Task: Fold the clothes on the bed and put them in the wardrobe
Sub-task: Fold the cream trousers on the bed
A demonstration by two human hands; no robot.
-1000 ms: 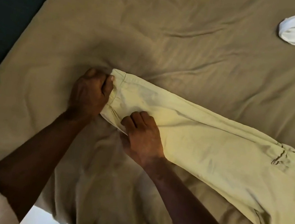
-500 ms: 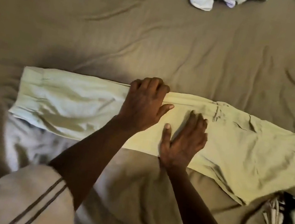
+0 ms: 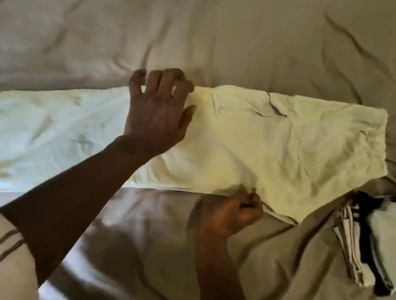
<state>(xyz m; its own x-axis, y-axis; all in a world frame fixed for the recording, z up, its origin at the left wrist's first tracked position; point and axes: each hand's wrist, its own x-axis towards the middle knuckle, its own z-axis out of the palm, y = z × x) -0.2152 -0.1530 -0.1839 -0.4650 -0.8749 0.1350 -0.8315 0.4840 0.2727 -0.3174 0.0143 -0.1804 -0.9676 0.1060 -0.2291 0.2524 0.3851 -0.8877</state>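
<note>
Lying across the brown sheet point(image 3: 214, 20) of the bed, pale yellow trousers point(image 3: 284, 151) are seen stretched from the left side to the right, a little wrinkled. The left hand point(image 3: 157, 113) is placed on the far edge of the trousers. Its fingers are spread and bent, hooked over this edge, and the thumb is laid flat on the cloth. The near edge is pinched by the right hand point(image 3: 230, 209), whose fingers are curled tightly on a fold. A pile of folded clothes point(image 3: 389, 231) is seen just beside the right end of the trousers, on the same sheet.
</note>
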